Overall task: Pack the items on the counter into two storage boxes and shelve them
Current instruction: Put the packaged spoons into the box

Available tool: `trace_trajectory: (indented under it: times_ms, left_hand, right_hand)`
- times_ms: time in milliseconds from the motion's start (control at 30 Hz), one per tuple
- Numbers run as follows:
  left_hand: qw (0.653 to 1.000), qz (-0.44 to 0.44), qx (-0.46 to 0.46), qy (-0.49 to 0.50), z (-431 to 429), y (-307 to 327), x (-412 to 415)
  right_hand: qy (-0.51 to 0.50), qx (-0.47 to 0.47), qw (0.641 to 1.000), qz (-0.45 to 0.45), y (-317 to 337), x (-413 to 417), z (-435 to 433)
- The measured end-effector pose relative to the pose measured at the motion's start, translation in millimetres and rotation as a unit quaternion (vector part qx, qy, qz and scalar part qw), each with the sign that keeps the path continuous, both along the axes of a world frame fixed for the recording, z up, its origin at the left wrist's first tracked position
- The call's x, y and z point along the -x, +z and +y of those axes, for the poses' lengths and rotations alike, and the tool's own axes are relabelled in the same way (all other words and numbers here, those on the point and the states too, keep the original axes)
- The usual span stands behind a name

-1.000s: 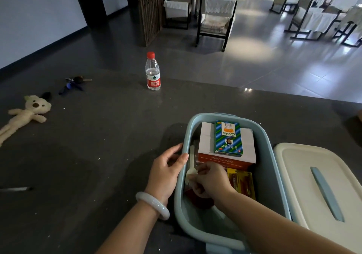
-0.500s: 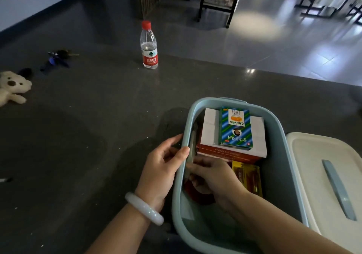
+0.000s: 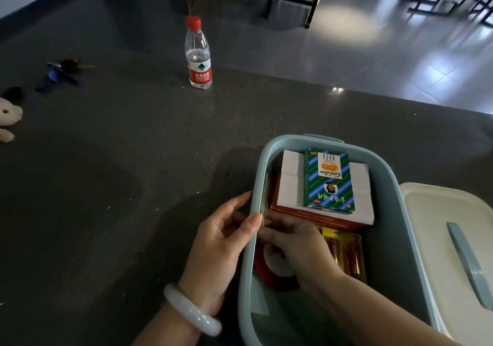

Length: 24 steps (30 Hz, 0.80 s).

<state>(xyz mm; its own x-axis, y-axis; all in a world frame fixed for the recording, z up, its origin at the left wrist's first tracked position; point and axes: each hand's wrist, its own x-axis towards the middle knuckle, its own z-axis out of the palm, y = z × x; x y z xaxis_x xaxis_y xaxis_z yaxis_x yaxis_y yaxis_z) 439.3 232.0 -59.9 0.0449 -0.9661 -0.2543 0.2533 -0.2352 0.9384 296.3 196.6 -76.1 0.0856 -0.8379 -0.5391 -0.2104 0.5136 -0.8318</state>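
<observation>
On the dark counter (image 3: 120, 185), at 5 o'clock in the view, sat a blue box (image 3: 255, 183). The left hand (image 3: 221, 241) gripped the box's rim at 9 o'clock, with the thumb hooked over the edge and the fingers on the outside. A pale bangle (image 3: 192, 311) ringed that wrist.

The right hand (image 3: 298, 244) was down inside the box, close to the same wall and right by the left thumb. Its fingers were curled, but it was not clear if they held anything. A red tape (image 3: 269, 275) lay under that hand. Yellow batteries (image 3: 346, 255) lay just beside it at 3 o'clock.

At the box's 12 o'clock end, a green pack (image 3: 329, 180) lay flat on a white pack (image 3: 290, 183). The white pack lay on a red pack (image 3: 314, 216).

A white lid (image 3: 432, 239) lay just beside the box at 3 o'clock. A bottle (image 3: 198, 55) stood upright at 11 o'clock, well apart from the box. Keys (image 3: 64, 71) lay at 10 o'clock. A white toy (image 3: 8, 116) showed at the view's 9 o'clock edge.
</observation>
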Motion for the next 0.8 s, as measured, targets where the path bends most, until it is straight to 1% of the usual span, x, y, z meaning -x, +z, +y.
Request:
trace_trajectory:
  times_ms: [200, 300, 533, 700, 800]
  left_hand:
    - [1.000, 0.011, -0.005, 0.005, -1, -3, -1]
    - [1.000, 0.014, -0.003, 0.010, -1, -4, 0]
    - [1.000, 0.024, 0.005, 0.011, 0, -4, 0]
    - [1.000, 0.018, 0.009, 0.012, 0, -4, 0]
    - [1.000, 0.013, 0.014, 0.017, 0, -4, 1]
  right_hand:
    - [-0.012, 0.023, 0.999, 0.031, -2, -2, -3]
    - [-0.017, 0.036, 0.999, 0.026, -1, 1, -3]
    - [0.050, 0.047, 0.996, 0.048, 3, 1, -3]
    - [0.041, 0.093, 0.989, 0.106, -6, -3, -6]
    - [0.036, 0.106, 0.987, 0.118, -8, -2, -6]
